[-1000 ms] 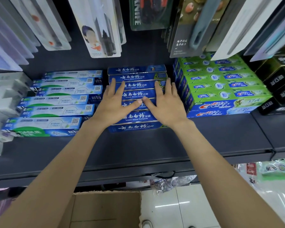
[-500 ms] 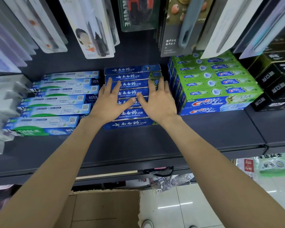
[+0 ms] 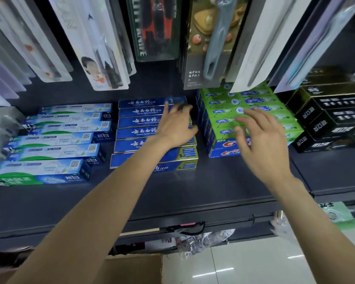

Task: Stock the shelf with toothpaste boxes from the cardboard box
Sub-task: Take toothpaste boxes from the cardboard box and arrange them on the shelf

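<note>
A brown cardboard box sits near, low, its contents hidden. On the dark grey metal shelf, seven dark blue toothpaste boxes lie in a row, six pale blue ones to their left. The left hand rests flat on the dark blue row, fingers spread; the right hand hovers empty, fingers loose, over green toothpaste boxes.

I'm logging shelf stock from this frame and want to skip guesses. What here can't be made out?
Head view only:
- Cardboard box: cut off by the bottom edge; contents unseen.
- Dark blue toothpaste boxes: right ends covered by the left hand; how many lie beneath is hidden.
- Green toothpaste boxes: partly behind the motion-blurred right hand and hanging packs.
- Black boxes: print too blurred to read.
</note>
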Tool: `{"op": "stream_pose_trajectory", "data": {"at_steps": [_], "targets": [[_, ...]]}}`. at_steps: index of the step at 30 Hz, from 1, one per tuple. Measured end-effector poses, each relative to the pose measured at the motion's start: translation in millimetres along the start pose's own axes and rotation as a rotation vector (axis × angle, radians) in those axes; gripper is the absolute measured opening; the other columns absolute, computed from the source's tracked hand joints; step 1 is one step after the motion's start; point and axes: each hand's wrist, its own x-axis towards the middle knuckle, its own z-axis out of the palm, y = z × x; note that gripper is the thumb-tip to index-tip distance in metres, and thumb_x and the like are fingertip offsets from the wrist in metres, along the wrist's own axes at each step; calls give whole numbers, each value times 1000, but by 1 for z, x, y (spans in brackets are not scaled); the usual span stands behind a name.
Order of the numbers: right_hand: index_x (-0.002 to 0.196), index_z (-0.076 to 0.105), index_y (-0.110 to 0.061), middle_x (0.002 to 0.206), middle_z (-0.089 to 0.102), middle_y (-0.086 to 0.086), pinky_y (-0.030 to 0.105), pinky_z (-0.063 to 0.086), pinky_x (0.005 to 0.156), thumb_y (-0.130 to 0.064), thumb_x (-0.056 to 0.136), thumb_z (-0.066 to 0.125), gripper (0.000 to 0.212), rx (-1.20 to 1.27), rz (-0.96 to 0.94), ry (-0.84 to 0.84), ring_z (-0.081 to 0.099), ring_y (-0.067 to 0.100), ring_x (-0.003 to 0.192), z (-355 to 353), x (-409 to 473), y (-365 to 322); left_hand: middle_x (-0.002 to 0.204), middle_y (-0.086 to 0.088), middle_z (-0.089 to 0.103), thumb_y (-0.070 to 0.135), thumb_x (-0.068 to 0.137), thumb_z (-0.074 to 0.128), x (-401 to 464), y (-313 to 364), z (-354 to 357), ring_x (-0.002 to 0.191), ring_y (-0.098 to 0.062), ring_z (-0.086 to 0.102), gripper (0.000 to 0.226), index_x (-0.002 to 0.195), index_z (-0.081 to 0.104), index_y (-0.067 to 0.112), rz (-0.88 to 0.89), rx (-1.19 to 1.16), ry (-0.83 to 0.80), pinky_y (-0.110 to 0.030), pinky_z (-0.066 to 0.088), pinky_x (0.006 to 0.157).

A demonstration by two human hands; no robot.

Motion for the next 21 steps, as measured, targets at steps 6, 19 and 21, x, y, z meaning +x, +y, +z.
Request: {"op": "stream_pose_trajectory", "data": {"at_steps": [6,19,21], "targets": [[132,51,-4,142,45,16,48,17,115,-49,94,28,63,-141,38,-136,32,31,139,15,-5,22,160,0,9,39,95,36,27,14,13,147,-20,-8,64,151,17,14,5,217,-226,-58,-13,113],[137,46,-5,145,42,15,49,17,115,-52,93,22,68,-139,67,-174,35,30,137,24,-6,25,159,1,10,36,95,37,33,17,18,147,-19,-6,63,151,15,17,-57,199,-229,-63,-15,109],[138,45,-6,146,41,15,48,14,116,-53,93,21,70,-123,72,-192,33,29,138,22,-5,24,159,1,11,36,95,37,32,17,18,147,-19,-4,63,151,15,17,-56,188,-215,-63,-14,110]]}}
